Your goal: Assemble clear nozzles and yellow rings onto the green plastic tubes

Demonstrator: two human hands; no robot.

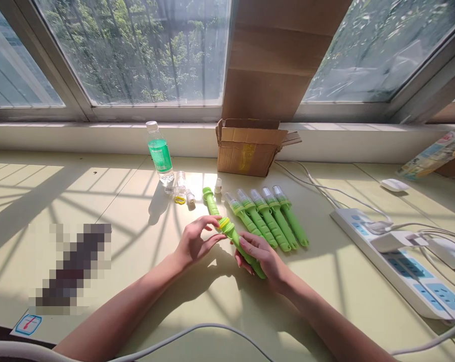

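My right hand [263, 254] is wrapped round the grip of a green plastic flashlight body [233, 236], which slants with its head up and to the left. Around its head sits a yellow ring [224, 222]. The fingertips and thumb of my left hand [197, 241] close on that ringed end from the left. Just behind lies another green flashlight body [211, 201] without a clear cover. To the right, several green flashlights with clear covers [270, 216] lie side by side.
Clear plastic covers [180, 183], a yellow ring [179, 200] and small white-topped parts [218, 186] lie near a water bottle [160, 156]. A cardboard box [250, 151] stands by the windowsill. On the right is a power strip [393, 266] with cables; another cable [197, 328] crosses in front.
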